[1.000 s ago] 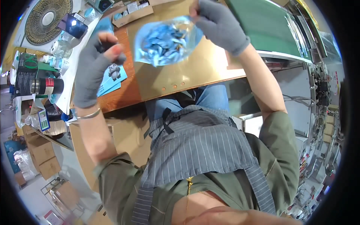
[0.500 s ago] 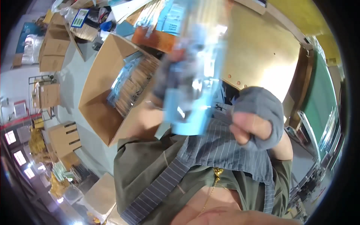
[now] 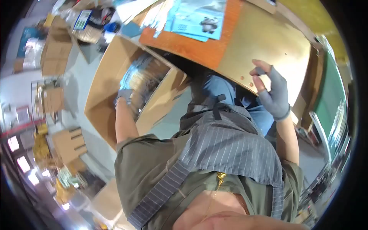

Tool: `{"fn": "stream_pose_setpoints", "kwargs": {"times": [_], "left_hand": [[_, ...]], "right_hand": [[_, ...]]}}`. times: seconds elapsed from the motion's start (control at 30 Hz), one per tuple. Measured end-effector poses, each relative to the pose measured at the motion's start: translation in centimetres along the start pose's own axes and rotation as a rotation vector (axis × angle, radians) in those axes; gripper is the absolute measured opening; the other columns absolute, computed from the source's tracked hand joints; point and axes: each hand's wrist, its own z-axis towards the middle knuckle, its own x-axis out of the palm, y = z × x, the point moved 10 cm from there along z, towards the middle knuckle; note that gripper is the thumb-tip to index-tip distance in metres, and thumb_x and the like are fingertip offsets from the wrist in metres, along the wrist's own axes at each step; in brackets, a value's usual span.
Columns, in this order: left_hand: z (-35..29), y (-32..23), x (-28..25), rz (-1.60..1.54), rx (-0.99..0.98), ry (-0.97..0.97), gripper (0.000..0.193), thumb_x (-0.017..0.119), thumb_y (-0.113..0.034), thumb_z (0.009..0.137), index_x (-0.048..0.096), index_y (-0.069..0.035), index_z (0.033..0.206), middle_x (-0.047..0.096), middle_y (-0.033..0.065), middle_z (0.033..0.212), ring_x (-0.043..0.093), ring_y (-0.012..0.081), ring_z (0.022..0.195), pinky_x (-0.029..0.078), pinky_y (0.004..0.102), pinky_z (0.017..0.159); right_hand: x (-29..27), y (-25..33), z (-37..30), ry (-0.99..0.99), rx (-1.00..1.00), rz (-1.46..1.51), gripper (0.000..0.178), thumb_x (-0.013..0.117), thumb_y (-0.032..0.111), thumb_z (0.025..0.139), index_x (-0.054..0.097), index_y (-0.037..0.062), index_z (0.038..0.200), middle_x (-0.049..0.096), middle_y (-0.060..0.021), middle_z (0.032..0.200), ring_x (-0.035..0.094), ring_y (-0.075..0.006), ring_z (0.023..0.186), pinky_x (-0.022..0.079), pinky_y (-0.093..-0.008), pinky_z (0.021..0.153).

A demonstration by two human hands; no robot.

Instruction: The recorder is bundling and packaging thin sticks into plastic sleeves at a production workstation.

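My left hand [image 3: 125,94], in a grey fingerless glove, reaches down into an open cardboard box [image 3: 100,100]. It grips a clear-and-blue packet [image 3: 142,78] with tan contents, which looks smeared by motion; most of the fingers are hidden. Other similar packets lie under or beside it, too blurred to separate. My right hand [image 3: 273,92], also in a grey fingerless glove, is raised over the near edge of the gold-coloured tabletop with fingers apart and nothing held. Flat blue printed bags [image 3: 197,21] with a panda picture lie on the orange part of the table.
The gold-coloured board [image 3: 268,38] covers the table's right side. Clear packets [image 3: 155,19] lie at the table's far left. Several cardboard boxes [image 3: 55,57] stand on the floor to the left. A green panel [image 3: 326,92] rises at the right.
My left hand has carried the clear-and-blue packet from in front of me down into the box at left. My right hand has moved up and away, and its curled fingers have spread.
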Motion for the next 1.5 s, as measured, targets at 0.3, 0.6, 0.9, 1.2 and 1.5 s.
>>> {"fn": "stream_pose_setpoints", "kwargs": {"times": [0.3, 0.6, 0.9, 1.2, 1.5], "left_hand": [[-19.6, -39.7, -11.0, -0.781, 0.928, -0.212, 0.027, 0.061, -0.015, 0.087, 0.061, -0.001, 0.110, 0.061, 0.0051, 0.087, 0.053, 0.0091, 0.070, 0.045, 0.0242, 0.061], [-9.8, -51.5, -0.3, 0.324, 1.006, -0.628, 0.092, 0.050, -0.066, 0.081, 0.036, 0.006, 0.136, 0.034, 0.0308, 0.140, 0.033, 0.0420, 0.130, 0.027, 0.0480, 0.106], [-9.6, -51.2, -0.8, 0.121, 1.103, -0.582, 0.070, 0.061, -0.054, 0.080, 0.050, -0.005, 0.129, 0.042, 0.0261, 0.136, 0.039, 0.0406, 0.127, 0.032, 0.0484, 0.104], [-16.8, -49.1, 1.5, 0.358, 1.351, -0.544, 0.083, 0.066, -0.057, 0.075, 0.045, -0.002, 0.133, 0.040, 0.0274, 0.137, 0.038, 0.0427, 0.127, 0.032, 0.0493, 0.104], [-17.7, -49.7, -2.0, -0.085, 1.368, -0.378, 0.016, 0.066, -0.022, 0.081, 0.066, -0.007, 0.081, 0.064, 0.0095, 0.075, 0.061, 0.0309, 0.071, 0.048, 0.0378, 0.065]], "right_hand": [[-1.4, -18.9, -9.4, -0.295, 0.279, -0.819, 0.053, 0.056, 0.031, 0.088, 0.045, -0.0006, 0.129, 0.046, -0.0239, 0.131, 0.042, -0.0399, 0.123, 0.032, -0.0458, 0.104], [-1.8, -18.3, -10.3, -0.391, 0.269, -0.656, 0.055, 0.055, 0.036, 0.086, 0.047, 0.0013, 0.128, 0.045, -0.0238, 0.132, 0.041, -0.0419, 0.124, 0.027, -0.0499, 0.107], [-2.8, -18.2, -11.3, -0.434, 0.282, -0.630, 0.052, 0.057, 0.034, 0.083, 0.051, 0.0002, 0.123, 0.046, -0.0230, 0.132, 0.041, -0.0397, 0.125, 0.027, -0.0487, 0.108], [-2.9, -18.5, -11.7, -0.454, 0.294, -0.610, 0.050, 0.057, 0.033, 0.083, 0.051, 0.0011, 0.122, 0.047, -0.0221, 0.131, 0.041, -0.0389, 0.125, 0.027, -0.0493, 0.108], [-2.8, -18.1, -11.4, -0.466, 0.251, -0.597, 0.051, 0.056, 0.033, 0.082, 0.050, 0.0008, 0.120, 0.048, -0.0221, 0.127, 0.042, -0.0397, 0.121, 0.029, -0.0485, 0.105]]}}
